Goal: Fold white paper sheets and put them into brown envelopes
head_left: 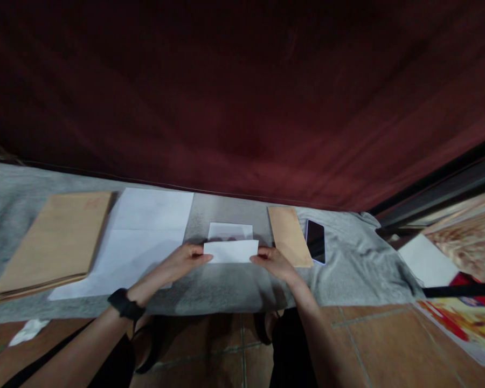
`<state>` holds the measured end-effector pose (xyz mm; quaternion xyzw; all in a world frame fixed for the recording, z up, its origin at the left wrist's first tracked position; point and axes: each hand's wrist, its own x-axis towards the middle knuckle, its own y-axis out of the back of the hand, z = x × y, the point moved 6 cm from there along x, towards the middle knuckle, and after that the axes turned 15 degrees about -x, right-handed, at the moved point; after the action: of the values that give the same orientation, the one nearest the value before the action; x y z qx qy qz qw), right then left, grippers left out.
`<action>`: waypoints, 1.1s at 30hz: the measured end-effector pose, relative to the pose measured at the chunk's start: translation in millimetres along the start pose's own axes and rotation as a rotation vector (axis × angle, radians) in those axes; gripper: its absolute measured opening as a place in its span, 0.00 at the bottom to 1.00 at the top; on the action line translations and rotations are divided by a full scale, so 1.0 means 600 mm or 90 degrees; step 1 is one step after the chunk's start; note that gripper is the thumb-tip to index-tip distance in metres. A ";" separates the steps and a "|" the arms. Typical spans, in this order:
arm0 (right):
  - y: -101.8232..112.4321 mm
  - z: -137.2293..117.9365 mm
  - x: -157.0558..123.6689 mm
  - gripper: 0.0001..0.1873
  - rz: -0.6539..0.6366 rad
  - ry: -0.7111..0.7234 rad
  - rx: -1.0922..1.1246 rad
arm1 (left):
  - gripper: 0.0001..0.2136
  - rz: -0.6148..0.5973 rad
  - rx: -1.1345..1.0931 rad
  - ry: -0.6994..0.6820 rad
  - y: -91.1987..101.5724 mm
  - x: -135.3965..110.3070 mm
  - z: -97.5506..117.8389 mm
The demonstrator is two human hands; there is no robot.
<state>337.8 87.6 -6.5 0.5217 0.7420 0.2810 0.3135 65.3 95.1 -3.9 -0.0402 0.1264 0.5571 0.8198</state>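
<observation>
A folded white sheet of paper (pixel 231 245) lies on the grey cloth (pixel 347 269) in front of me. My left hand (pixel 184 260) pinches its left edge and my right hand (pixel 272 261) pinches its right edge, lifting the near fold over the far part. A black band sits on my left wrist (pixel 125 304).
A stack of white sheets (pixel 141 231) and a pile of large brown envelopes (pixel 56 237) lie to the left. A small brown envelope (pixel 290 235) and a dark phone (pixel 316 240) lie to the right. A dark red curtain (pixel 242 97) hangs behind. Tiled floor (pixel 388 345) below.
</observation>
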 end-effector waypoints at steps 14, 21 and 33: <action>-0.014 -0.032 0.024 0.12 0.142 -0.156 -0.339 | 0.17 0.245 0.466 0.039 -0.007 0.029 0.027; -0.007 -0.041 0.031 0.13 0.147 -0.201 -0.345 | 0.17 0.253 0.498 0.091 -0.008 0.037 0.039; -0.005 -0.067 0.035 0.14 0.224 -0.211 -0.500 | 0.19 0.289 0.604 0.092 -0.022 0.044 0.042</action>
<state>300.2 103.0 13.4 0.5195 0.4192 0.5027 0.5492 91.0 118.9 12.7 0.3252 0.4263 0.5979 0.5959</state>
